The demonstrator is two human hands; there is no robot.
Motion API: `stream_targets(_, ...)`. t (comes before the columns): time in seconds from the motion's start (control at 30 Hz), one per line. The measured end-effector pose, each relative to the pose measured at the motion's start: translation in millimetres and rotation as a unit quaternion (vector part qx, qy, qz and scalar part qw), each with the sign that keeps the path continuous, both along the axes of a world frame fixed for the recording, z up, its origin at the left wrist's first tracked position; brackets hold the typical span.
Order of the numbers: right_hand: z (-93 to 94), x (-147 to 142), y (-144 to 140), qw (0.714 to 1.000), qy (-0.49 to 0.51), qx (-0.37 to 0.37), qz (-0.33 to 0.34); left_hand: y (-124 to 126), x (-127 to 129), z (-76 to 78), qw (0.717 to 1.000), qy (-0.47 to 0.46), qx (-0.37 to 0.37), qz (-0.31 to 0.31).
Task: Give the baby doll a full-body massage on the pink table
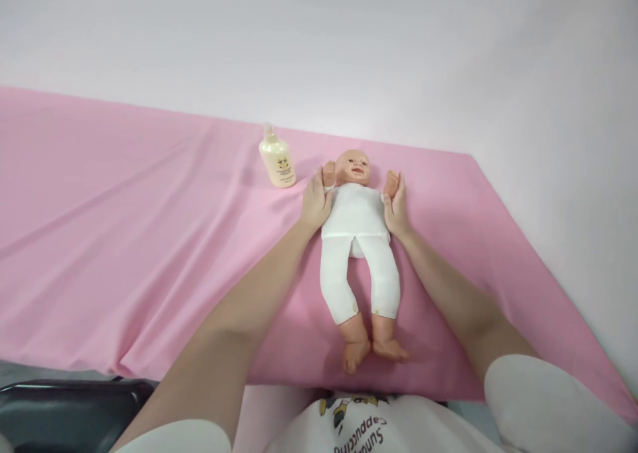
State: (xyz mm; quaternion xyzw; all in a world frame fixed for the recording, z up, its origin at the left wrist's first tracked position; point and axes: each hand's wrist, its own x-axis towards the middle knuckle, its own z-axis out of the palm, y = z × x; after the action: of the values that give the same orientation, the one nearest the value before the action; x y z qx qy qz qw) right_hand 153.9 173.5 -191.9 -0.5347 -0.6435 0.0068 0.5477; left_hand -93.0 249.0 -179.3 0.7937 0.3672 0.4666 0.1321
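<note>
The person's left hand [315,202] and right hand [397,208] cupped the two lower arms of a baby doll [356,212] with a smooth plastic head and a white fabric body, fingers curled round the outer sides and thumbs lying inward; how firmly they pressed, I could not tell. The doll lay on its back on the pink cloth-covered tabletop [124,240], its head toward the far edge, its feet just inside the near edge, its hands raised beside the head. The step in hand seemed to be steadying or positioning both arms together; the next move would call for a gentle, even hold, without twisting the limbs. Near the far edge, left of the doll's head, stood a pale-yellow bottle with a clear top [278,161].
</note>
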Motion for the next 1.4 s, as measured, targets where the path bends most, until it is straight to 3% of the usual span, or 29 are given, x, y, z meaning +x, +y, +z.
stream_targets(0.2,-2.6,11.1,8.2,0.996,-0.01,-0.081,-0.029,9.1,-3.2,-8.5,0.995,0.011,-0.081,0.05)
stream_targets(0.4,0.9,15.4,4.0,0.979,-0.019,-0.19,-0.068,4.4,-4.9,-1.6,0.983,0.065,-0.147,0.089)
stream_targets(0.67,7.2,22.0,0.7,0.963,0.015,-0.25,-0.099,6.8,-5.1,0.4,0.976,0.054,-0.176,0.114)
stream_targets(0.87,-1.9,21.1,7.2,0.975,0.137,-0.174,-0.032,10.8,-9.3,-7.2,0.979,-0.054,-0.189,0.054)
stream_targets(0.97,-6.5,19.3,12.8,0.965,0.218,-0.142,-0.017,11.1,-8.7,-7.8,0.966,-0.15,-0.208,0.021)
stream_targets(1.07,-4.5,19.3,15.2,0.955,0.279,-0.097,-0.01,9.9,-5.7,-4.7,0.956,-0.221,-0.19,0.026)
stream_targets(1.27,9.7,13.9,5.6,0.974,0.222,0.04,-0.024,3.6,-1.7,0.6,0.96,-0.254,-0.102,0.055)
stream_targets(1.4,13.9,3.4,-4.6,0.986,0.163,0.029,-0.014,-1.6,-0.1,-0.4,0.977,-0.191,-0.08,0.049)
